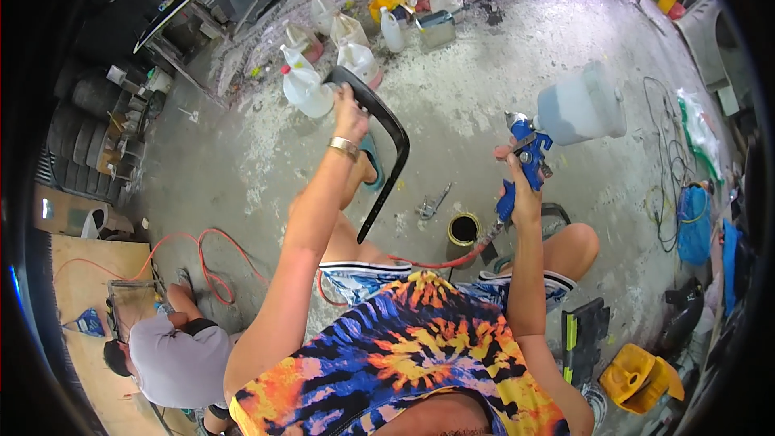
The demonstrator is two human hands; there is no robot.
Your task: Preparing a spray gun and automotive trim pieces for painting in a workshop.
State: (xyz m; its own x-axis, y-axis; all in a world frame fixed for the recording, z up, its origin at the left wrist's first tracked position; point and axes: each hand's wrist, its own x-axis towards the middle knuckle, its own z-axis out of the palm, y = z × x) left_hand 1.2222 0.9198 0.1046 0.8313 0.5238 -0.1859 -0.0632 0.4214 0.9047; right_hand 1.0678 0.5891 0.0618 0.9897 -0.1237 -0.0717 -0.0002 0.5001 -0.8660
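My left hand (350, 119) is closed around the upper end of a black curved trim strip (395, 133), which arcs down to a thin tip above my bent leg. Out to the right, my right hand (523, 186) grips a blue spray gun (529, 153) by its handle. A translucent paint cup (583, 105), partly filled with grey liquid, is joined to the gun and tilts sideways. From the handle's lower end a red air hose (444, 263) runs left. The gun's nozzle side points up and left, apart from the strip. Some fingers are hidden behind what they hold.
On the floor stand an open can of dark liquid (464, 229) and a second, metal spray gun (434, 203). Several plastic jugs (307, 90) cluster ahead. Another person (179, 359) crouches at lower left near a board. A yellow container (638, 378) lies at lower right.
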